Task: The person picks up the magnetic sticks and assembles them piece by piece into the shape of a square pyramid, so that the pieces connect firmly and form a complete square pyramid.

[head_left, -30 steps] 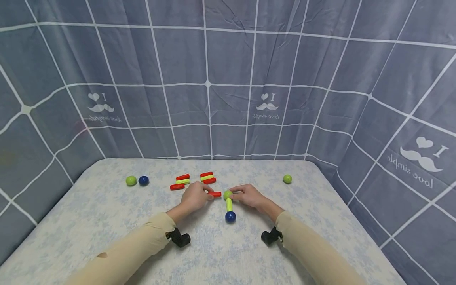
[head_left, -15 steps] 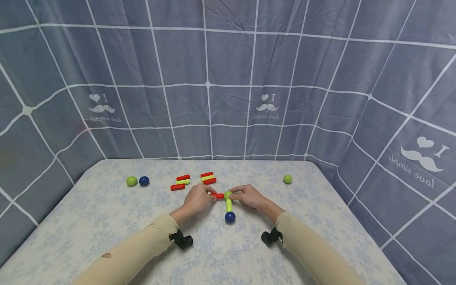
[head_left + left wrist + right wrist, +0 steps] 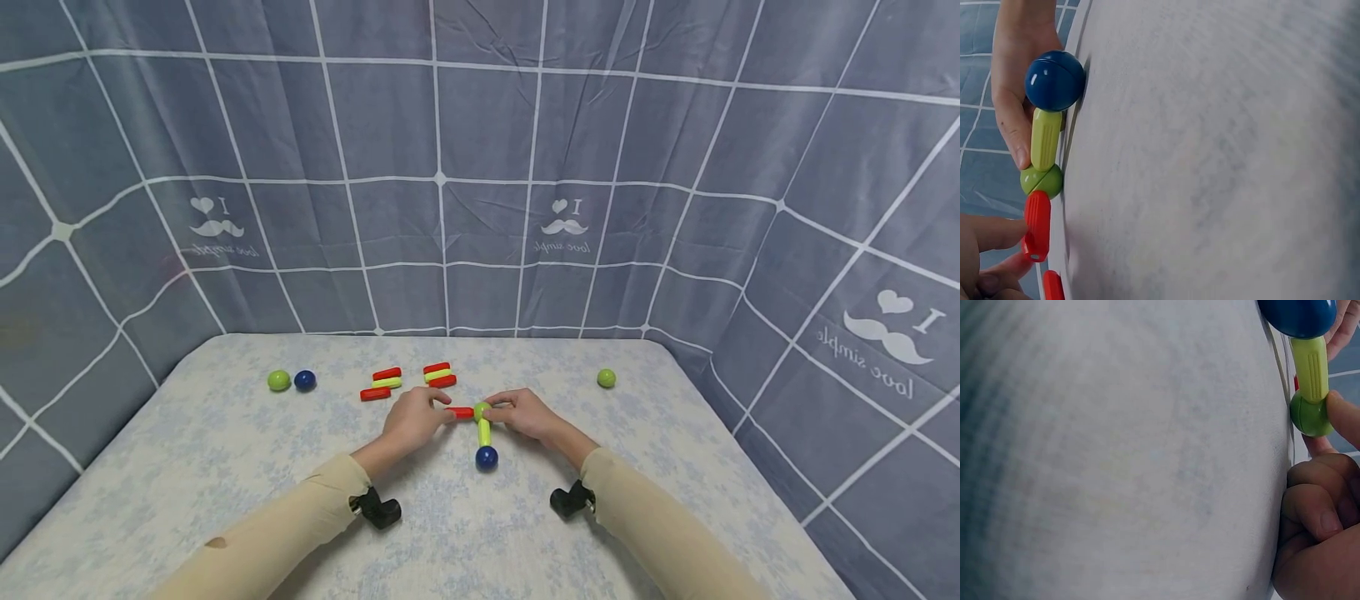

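Note:
Thumb and index finger of the left hand (image 3: 412, 419) pinch the left end of a red rod (image 3: 462, 412). That rod's other end meets a green ball (image 3: 482, 410), held between the right hand's (image 3: 527, 414) thumb and index finger. From the green ball a yellow-green rod (image 3: 484, 433) runs toward the body to a blue ball (image 3: 487, 457). The left wrist view shows the red rod (image 3: 1037, 225) lined up with the green ball (image 3: 1047, 181). In the right wrist view the right thumb presses the green ball (image 3: 1311, 415), and the other fingers are curled.
Red and yellow-green rods (image 3: 375, 393) lie in two groups behind the left hand, the second group (image 3: 437, 374) nearer the middle. A green ball (image 3: 279, 380) and a blue ball (image 3: 304, 380) sit far left; another green ball (image 3: 606, 377) is at the right.
The left hand has moved right, bringing the red rod from a gap beside the green ball up against it. The right hand has stayed almost still.

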`<action>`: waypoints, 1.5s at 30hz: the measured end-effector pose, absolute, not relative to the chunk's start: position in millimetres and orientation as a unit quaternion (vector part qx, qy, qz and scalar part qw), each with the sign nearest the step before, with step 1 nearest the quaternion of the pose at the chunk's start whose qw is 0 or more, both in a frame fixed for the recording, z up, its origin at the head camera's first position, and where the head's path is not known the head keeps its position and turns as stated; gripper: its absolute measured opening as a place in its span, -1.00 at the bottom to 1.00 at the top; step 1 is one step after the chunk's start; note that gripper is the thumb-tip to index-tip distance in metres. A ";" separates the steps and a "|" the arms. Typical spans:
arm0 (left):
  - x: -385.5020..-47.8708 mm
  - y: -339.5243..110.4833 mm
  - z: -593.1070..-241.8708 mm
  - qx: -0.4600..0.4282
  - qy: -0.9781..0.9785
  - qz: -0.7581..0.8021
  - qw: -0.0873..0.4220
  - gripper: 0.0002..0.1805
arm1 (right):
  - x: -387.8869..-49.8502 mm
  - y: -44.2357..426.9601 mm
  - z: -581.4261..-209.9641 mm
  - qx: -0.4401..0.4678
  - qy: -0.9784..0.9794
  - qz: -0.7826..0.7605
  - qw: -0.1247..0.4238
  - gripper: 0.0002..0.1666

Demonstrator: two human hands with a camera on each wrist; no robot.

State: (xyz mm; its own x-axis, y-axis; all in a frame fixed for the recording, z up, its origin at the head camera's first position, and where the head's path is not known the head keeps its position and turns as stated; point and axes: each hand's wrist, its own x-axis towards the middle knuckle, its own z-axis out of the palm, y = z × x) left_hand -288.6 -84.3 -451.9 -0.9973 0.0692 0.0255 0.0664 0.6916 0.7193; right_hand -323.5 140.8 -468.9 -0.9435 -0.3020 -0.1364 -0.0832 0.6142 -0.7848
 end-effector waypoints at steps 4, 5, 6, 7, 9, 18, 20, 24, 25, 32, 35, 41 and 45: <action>-285.8 -91.1 -450.0 0.028 0.920 0.392 -0.010 -0.71 | -324.3 140.9 -469.7 -0.103 0.891 -0.423 0.131 -0.51; -285.1 -93.2 -449.5 0.026 0.920 0.391 -0.014 -0.72 | -324.2 140.9 -469.6 -0.102 0.891 -0.422 0.132 -0.51; -284.3 -95.4 -449.0 0.026 0.920 0.391 -0.017 -0.71 | -324.0 140.7 -469.6 -0.102 0.891 -0.423 0.133 -0.51; -283.4 -97.7 -448.4 0.026 0.920 0.391 -0.020 -0.71 | -323.9 140.5 -469.4 -0.100 0.890 -0.424 0.134 -0.51; -281.6 -102.8 -447.4 0.024 0.919 0.393 -0.023 -0.69 | -323.2 140.3 -468.9 -0.101 0.889 -0.425 0.135 -0.51; -277.9 -132.9 -443.7 0.006 0.920 0.389 -0.044 -0.69 | -321.8 141.9 -467.8 -0.110 0.887 -0.428 0.132 -0.53; -277.8 -140.1 -442.9 -0.001 0.921 0.388 -0.045 -0.68 | -322.1 142.5 -467.9 -0.111 0.887 -0.428 0.131 -0.54; -277.9 -154.9 -443.8 -0.010 0.919 0.391 -0.049 -0.66 | -322.7 142.7 -468.5 -0.110 0.888 -0.428 0.131 -0.55; -278.3 -158.5 -444.6 -0.012 0.918 0.394 -0.050 -0.66 | -322.9 142.6 -468.9 -0.110 0.888 -0.428 0.131 -0.55; -283.4 -182.1 -448.4 -0.036 0.910 0.408 -0.066 -0.69 | -322.8 142.9 -470.1 -0.116 0.885 -0.432 0.128 -0.54; -286.4 -191.1 -446.8 -0.051 0.903 0.421 -0.070 -0.65 | -323.3 143.5 -469.5 -0.114 0.887 -0.430 0.124 -0.55; -289.9 -211.1 -445.4 -0.082 0.880 0.461 -0.076 -0.53 | -323.8 142.9 -469.2 -0.116 0.890 -0.425 0.122 -0.54; -291.6 -225.0 -447.3 -0.106 0.864 0.485 -0.085 -0.46 | -323.1 141.8 -469.1 -0.115 0.887 -0.428 0.130 -0.53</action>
State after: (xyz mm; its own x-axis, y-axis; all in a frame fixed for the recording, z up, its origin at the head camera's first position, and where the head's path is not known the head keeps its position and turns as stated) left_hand -291.6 -225.0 -447.3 -0.9633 -0.2647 0.0440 -0.1001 0.5067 0.8563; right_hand -323.1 141.8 -469.1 -0.9394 -0.3164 -0.1323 -0.0933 0.6070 -0.7892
